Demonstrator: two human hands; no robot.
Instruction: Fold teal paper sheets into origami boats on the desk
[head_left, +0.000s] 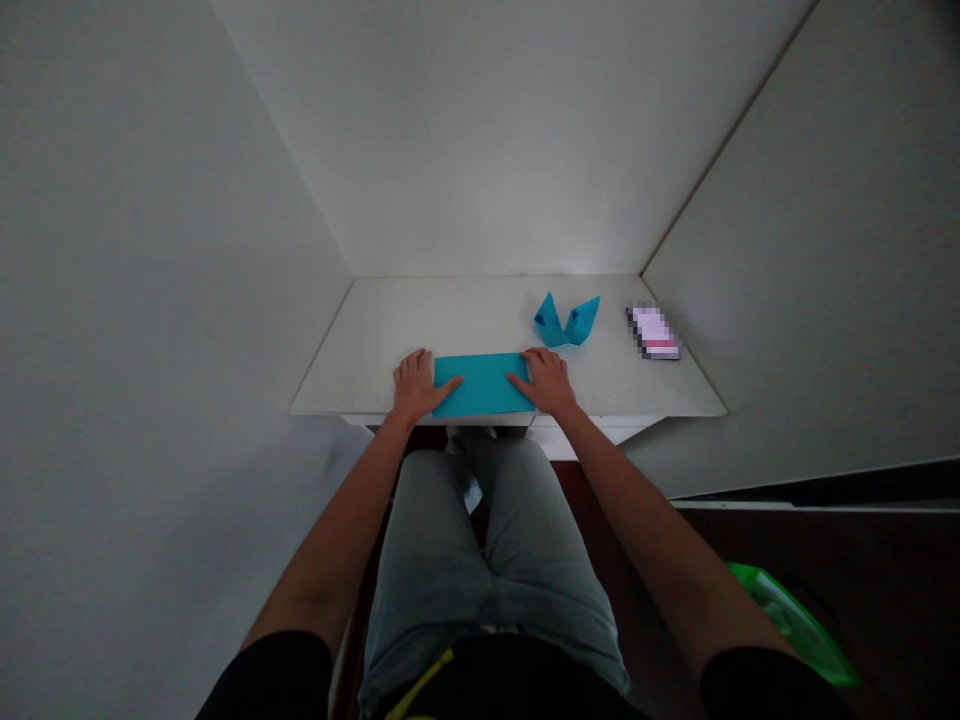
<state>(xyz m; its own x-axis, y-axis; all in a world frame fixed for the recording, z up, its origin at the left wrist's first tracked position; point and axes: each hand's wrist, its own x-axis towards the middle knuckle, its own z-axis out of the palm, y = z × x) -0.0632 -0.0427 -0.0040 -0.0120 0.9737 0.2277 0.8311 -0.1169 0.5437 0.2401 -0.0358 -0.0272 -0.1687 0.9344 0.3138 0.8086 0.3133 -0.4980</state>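
A blue sheet of paper [484,385], rectangular and apparently folded, lies flat at the front edge of the white desk [405,310]. My left hand [420,384] rests at its left end, thumb stretched over the paper and fingers spread on the desk. At the right end, my right hand [549,380] lies with the thumb on the paper and the fingers extended at its upper right corner. Both hands are open. Just beyond my right hand stands a folded blue paper figure [567,322] with two raised points.
A phone [654,332], blurred out, lies at the desk's right side. Walls [480,150] enclose the desk at the back, left and right. My legs [491,560] are under its front edge. A green container [795,620] sits on the dark floor at lower right.
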